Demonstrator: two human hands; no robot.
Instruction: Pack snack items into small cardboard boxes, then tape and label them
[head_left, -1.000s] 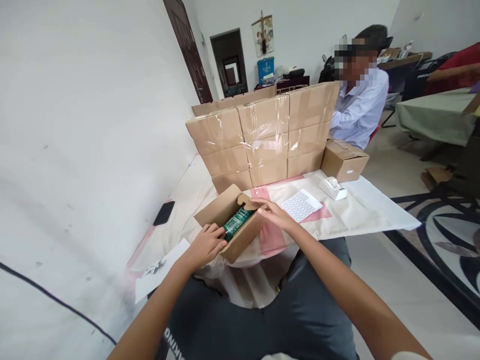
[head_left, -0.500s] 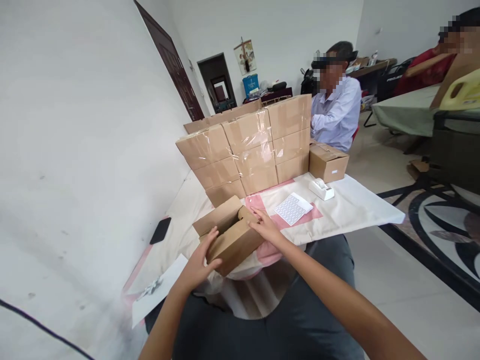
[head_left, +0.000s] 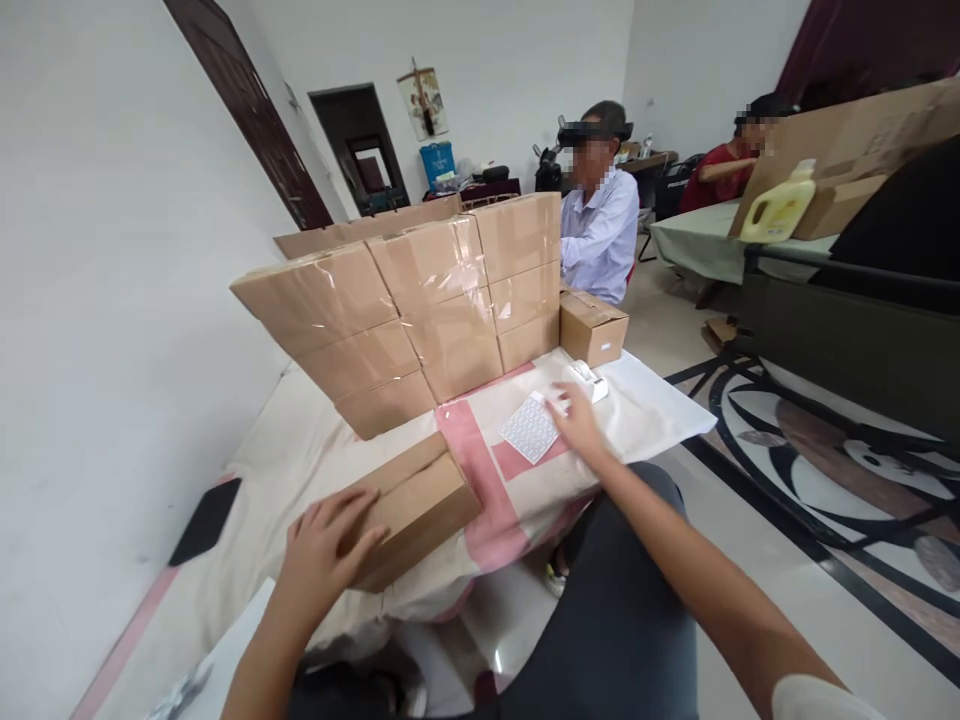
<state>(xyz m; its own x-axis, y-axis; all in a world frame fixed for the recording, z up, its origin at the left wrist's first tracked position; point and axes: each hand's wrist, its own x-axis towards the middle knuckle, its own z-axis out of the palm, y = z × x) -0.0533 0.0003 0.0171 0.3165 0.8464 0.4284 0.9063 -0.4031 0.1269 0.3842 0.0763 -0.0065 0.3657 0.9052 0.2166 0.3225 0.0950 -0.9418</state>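
Note:
A small brown cardboard box (head_left: 420, 500) lies closed on the cloth-covered table (head_left: 645, 420) in front of me. My left hand (head_left: 322, 545) rests on its near end, fingers spread over the lid. My right hand (head_left: 576, 420) reaches out to the right. It lies over the edge of a white sticker sheet (head_left: 529, 430), just short of a white tape dispenser (head_left: 586, 380). Its fingers are stretched forward and hold nothing.
A wall of taped cardboard boxes (head_left: 420, 300) stands at the back of the table, one loose box (head_left: 592, 328) at its right end. A black phone (head_left: 204, 505) lies at the left. Two people sit beyond, one in a light shirt (head_left: 600, 235).
The box's flaps were folded shut over the green item, which is now hidden. My right hand left the box and moved right to the sticker sheet. The view swung right.

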